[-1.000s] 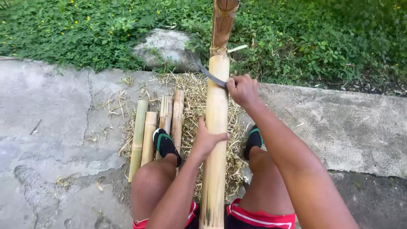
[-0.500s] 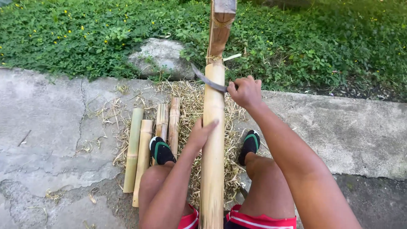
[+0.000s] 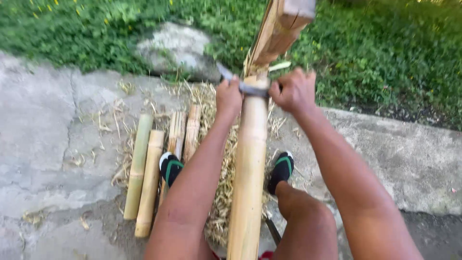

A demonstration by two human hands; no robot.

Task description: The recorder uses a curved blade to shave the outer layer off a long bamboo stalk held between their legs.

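Both the left hand (image 3: 228, 97) and the right hand (image 3: 292, 90) grip a blade (image 3: 243, 85) laid across an upright bamboo pole (image 3: 248, 173), with cut bamboo pieces (image 3: 144, 173) lying on concrete (image 3: 53, 144) nearby.

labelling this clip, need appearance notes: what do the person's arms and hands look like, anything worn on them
Both arms are bare from the bottom edge of the frame to the fingers: no sleeves, gloves, watch or bands show. The left hand and right hand carry no visible rings, though the picture is motion-blurred.
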